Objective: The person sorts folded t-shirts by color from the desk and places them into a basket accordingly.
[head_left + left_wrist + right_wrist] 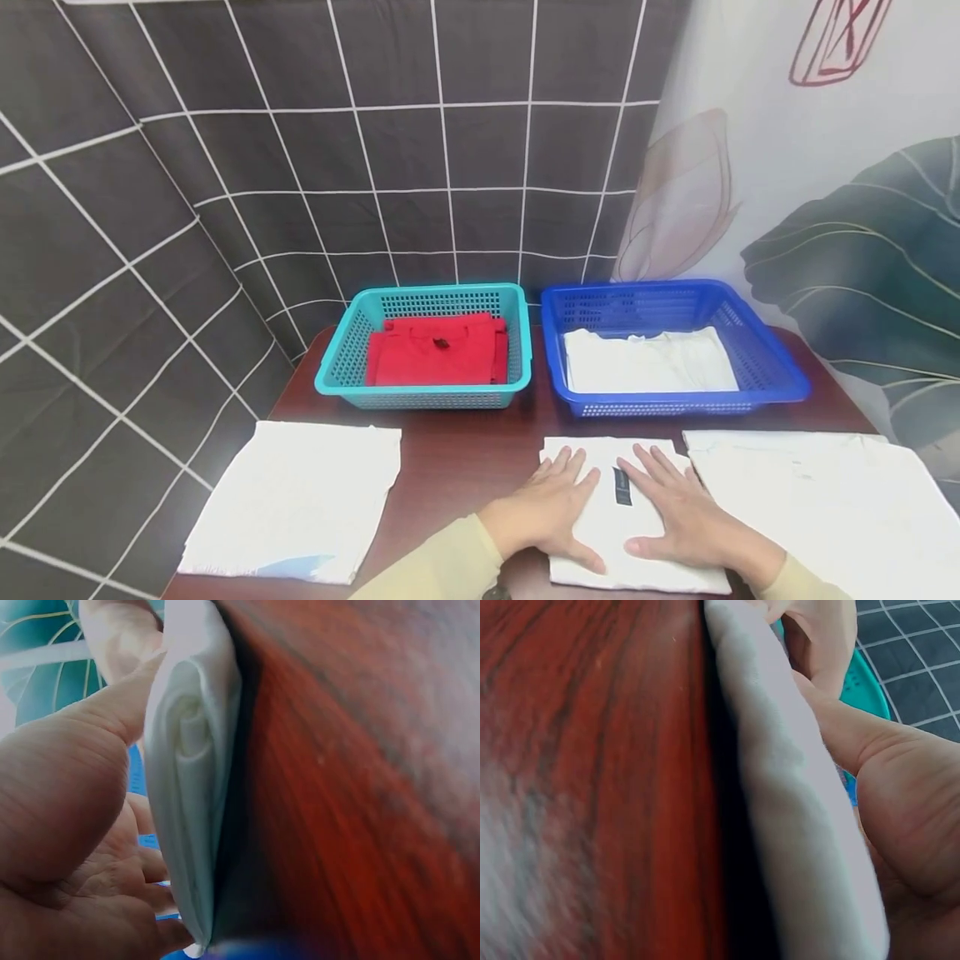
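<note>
A white folded shirt [611,533] with a dark neck label lies on the table in front of me. My left hand [547,508] rests spread on its left side, fingers pointing away from me. On the shirt's right side my right hand [682,517] lies flat in the same way, and the label shows between the two hands. In the left wrist view, the rolled layers of the folded shirt [191,787] show at its edge, with the left thumb on top. The right wrist view shows the shirt's smooth rounded fold [795,795] beside the right thumb.
Behind stand a teal basket [431,400] holding folded red clothes [438,354] and a blue basket [675,398] with white folded clothing [648,362]. White cloth [300,492] lies at the left, and another white garment [825,508] lies close by on the right of the table [442,467].
</note>
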{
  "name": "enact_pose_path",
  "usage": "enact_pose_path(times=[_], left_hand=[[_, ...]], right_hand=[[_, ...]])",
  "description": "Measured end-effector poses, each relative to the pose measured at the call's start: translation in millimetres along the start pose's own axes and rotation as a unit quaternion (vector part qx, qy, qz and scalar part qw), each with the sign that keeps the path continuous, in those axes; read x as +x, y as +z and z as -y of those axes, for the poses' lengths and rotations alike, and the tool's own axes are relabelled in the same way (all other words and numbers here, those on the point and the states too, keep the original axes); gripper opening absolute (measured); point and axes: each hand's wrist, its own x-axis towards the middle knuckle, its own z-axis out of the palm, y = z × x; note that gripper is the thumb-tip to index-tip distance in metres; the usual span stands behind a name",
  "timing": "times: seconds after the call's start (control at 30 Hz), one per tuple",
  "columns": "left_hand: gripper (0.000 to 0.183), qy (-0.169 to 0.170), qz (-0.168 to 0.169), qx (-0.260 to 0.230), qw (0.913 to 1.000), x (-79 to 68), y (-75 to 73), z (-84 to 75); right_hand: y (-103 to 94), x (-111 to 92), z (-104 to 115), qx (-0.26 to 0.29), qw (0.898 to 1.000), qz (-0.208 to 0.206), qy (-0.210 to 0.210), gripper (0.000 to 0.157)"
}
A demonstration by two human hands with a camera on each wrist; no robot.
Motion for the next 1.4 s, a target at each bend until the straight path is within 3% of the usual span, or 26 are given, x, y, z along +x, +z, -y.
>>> enact_pose_path(times=[0.17, 0.57, 0.77, 1.0, 1.1, 1.23, 1.3, 1.4], left_hand=[[0.111, -0.006, -0.001, -0.013, 0.9999, -10.7, -2.9, 11.3], [0.111, -0.017, -0.014, -0.081, 0.9965, -43.9, -0.3, 66.3], [0.112, -0.011, -0.022, -0.097, 0.9950, -46.7, 1.9, 69.9], [0.105, -0.009, -0.033, -0.106, 0.9938, -46.4, -2.3, 71.3], [0.094, -0.042, -0.053, -0.131, 0.9891, -52.6, -9.0, 73.2], [0.082, -0.118, -0.103, -0.166, 0.9735, -60.9, -22.3, 76.6], [0.078, -0.146, -0.122, -0.171, 0.9669, -64.0, -27.4, 78.7], [0.075, -0.161, -0.127, -0.159, 0.9658, -66.7, -30.2, 81.5]], right_hand=[[8.4, 8.3, 11.4, 0.003, 1.000, 0.009, 0.008, 0.101], [29.8, 53.2, 49.7, 0.022, 0.998, 0.060, 0.012, 0.104], [32.3, 55.5, 52.3, 0.022, 0.998, 0.060, 0.007, 0.104], [29.1, 52.8, 51.2, 0.027, 0.999, 0.027, 0.013, 0.101], [19.6, 51.7, 52.7, 0.036, 0.999, -0.003, 0.022, 0.096], [-3.6, 50.6, 47.3, 0.037, 0.997, -0.049, 0.053, 0.086], [-14.9, 50.0, 41.3, 0.029, 0.995, -0.057, 0.074, 0.080], [-27.1, 49.6, 31.0, 0.022, 0.994, -0.045, 0.096, 0.074]])
